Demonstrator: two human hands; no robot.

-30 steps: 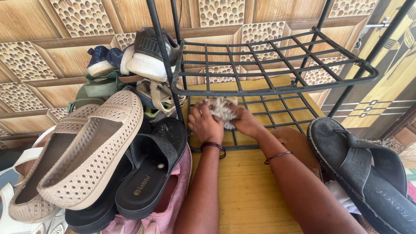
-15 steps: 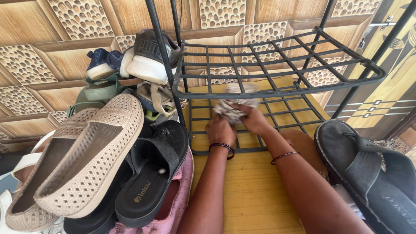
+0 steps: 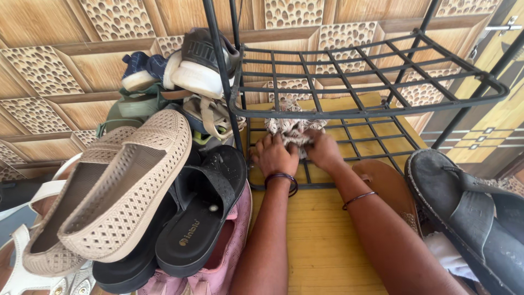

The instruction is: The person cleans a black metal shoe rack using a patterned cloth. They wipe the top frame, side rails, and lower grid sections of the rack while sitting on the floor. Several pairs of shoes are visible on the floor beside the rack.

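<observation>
Both my hands are under the upper shelf of a black metal shoe rack (image 3: pixel 371 112). My left hand (image 3: pixel 275 155) and my right hand (image 3: pixel 323 150) together clutch a crumpled patterned cloth (image 3: pixel 293 127) pressed on the rack's lower grid shelf (image 3: pixel 360 142). A dark bangle sits on my left wrist and a thin one on my right. The upper shelf's front bar crosses just above the cloth and hides its top part.
A heap of footwear lies at the left: beige perforated slip-ons (image 3: pixel 117 183), black slides (image 3: pixel 199 216), a pink shoe (image 3: pixel 218 267), sneakers (image 3: pixel 196 65). A brown sandal (image 3: pixel 390 188) and a dark slipper (image 3: pixel 469 213) lie at the right. Yellow wooden floor (image 3: pixel 322 246) and carved wall panels behind.
My hands with the cloth shifted slightly on the lower grid, back and to the left. The view drifted a little, so everything sits further right.
</observation>
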